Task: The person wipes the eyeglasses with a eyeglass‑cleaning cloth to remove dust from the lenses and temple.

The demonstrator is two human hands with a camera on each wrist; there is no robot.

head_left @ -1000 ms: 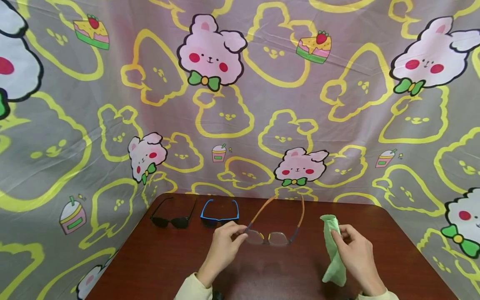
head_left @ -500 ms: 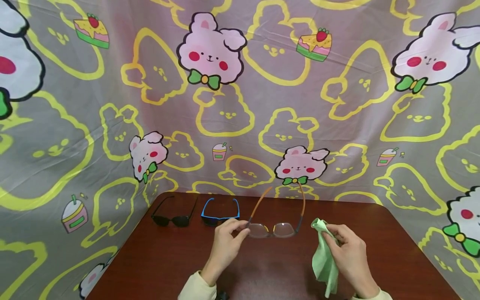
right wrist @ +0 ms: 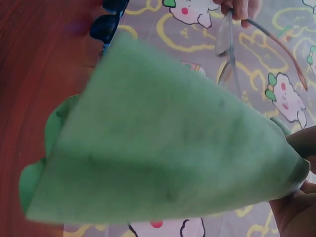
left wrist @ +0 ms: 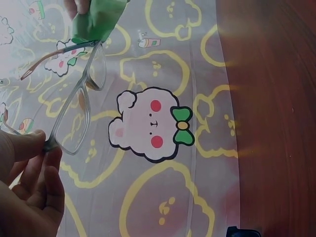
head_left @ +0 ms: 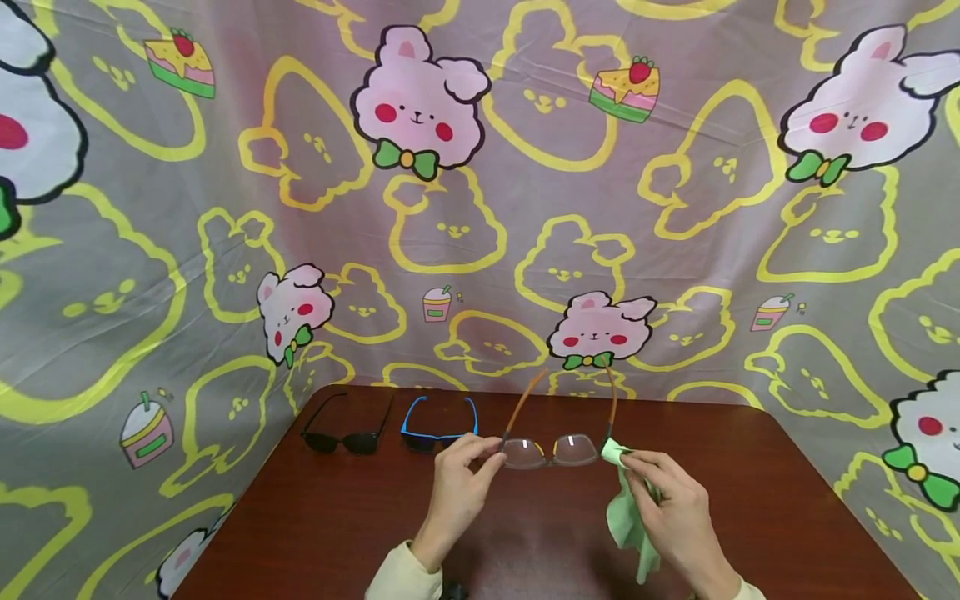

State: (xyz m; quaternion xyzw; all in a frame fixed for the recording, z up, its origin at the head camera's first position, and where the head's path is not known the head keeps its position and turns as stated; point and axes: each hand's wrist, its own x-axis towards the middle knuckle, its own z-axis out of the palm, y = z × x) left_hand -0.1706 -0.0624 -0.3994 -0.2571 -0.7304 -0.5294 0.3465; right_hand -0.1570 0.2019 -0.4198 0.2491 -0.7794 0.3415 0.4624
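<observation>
My left hand (head_left: 461,483) pinches a pair of clear-framed eyeglasses (head_left: 551,463) at the left hinge, between thumb and fingers. Their orange-brown temples spread open and point away, and the lenses face me. A light green cloth (head_left: 632,517) hangs from my right hand (head_left: 675,504), which pinches its upper part. That cloth's top edge meets the right hinge of the glasses. In the left wrist view the green cloth (left wrist: 98,22) overlaps the far end of the frame (left wrist: 69,106). Seen from the right wrist, the cloth (right wrist: 163,138) spreads wide and hides much of the glasses.
Black sunglasses (head_left: 342,442) lie at the back left of the dark red-brown table (head_left: 315,525). Beside them are blue-framed sunglasses (head_left: 438,435), partly behind my left hand. A grey curtain (head_left: 465,200) with bunny prints encloses the back and sides.
My right hand has brought the green cloth leftward to the right end of the eyeglasses. The glasses have risen a little and shifted slightly right with my left hand.
</observation>
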